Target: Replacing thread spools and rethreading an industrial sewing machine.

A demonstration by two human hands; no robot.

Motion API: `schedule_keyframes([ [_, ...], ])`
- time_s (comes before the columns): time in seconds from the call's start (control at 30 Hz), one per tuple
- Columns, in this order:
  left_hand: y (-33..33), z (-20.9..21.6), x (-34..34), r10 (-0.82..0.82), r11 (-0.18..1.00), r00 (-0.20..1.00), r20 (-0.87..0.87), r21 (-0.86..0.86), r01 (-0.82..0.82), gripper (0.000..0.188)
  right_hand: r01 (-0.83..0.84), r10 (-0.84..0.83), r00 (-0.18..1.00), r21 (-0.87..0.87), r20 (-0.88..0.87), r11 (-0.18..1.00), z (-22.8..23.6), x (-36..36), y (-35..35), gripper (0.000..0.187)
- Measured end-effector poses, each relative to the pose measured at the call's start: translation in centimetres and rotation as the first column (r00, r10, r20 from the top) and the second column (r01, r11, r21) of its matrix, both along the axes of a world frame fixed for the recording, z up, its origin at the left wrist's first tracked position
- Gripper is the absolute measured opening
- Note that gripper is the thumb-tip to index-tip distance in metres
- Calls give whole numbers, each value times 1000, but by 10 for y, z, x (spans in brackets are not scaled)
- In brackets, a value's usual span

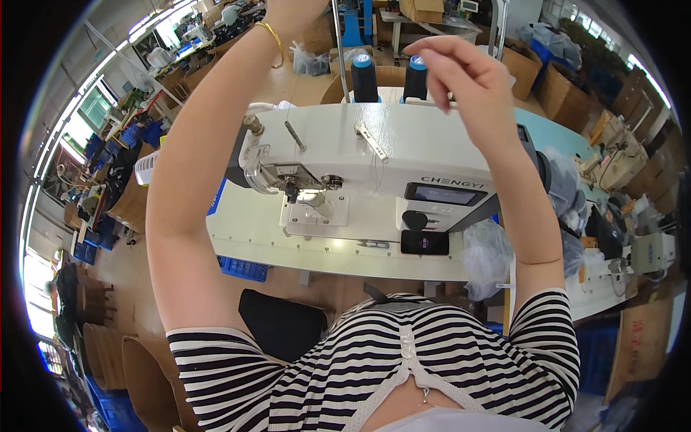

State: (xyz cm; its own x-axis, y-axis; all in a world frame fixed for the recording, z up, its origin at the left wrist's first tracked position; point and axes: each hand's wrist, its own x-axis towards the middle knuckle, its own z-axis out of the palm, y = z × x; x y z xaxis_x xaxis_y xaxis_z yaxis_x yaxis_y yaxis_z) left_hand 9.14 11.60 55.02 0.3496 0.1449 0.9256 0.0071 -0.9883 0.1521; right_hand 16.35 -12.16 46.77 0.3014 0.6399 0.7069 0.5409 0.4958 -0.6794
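Head view, from the left: strip lights run down the rim above windows, with cardboard boxes (160,374) at lower left and a blue crate (243,269) beneath the table's front edge. A pale worktable (288,253) crosses the middle, and the white sewing machine (324,129) stands on it at the centre of the frame. Two black thread cones (365,85) with blue tops stand behind the machine, upper centre. Small snips (373,245) lie near the front edge, just left of a dark phone (425,243); right of that is a clear plastic bag (486,255). Other sewing machines stand at the right.

At left, one bare arm rises past the machine, a gold bracelet (275,34) at its wrist; the left hand (299,16) meets the top edge, its fingers cut off, so their state cannot be told. The right hand (475,78) hangs at upper right, fingers loosely bent leftward beside the right cone; whether they pinch thread cannot be told.
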Motion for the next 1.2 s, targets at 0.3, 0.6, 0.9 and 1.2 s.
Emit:
schedule_keyframes([
  [0.3, 2, -3, -3, 536, 761, 818, -209, 539, -361, 17, -143, 136, 983, 45, 123, 989, -18, 8, -19, 27],
  [0.6, -32, -28, -53, 439, 747, 898, -18, 562, -354, 20, 403, -485, 848, 337, 213, 851, -43, -7, -26, 30],
  [0.9, -91, -113, -115, 87, 803, 960, -266, 589, 91, 23, 4, -28, 830, -44, -556, 999, -149, -68, -40, 24],
  [1.2, -50, -126, -75, 49, 893, 648, -760, 324, 312, 20, 29, 23, 772, 72, -635, 997, -178, -108, -15, 29],
])
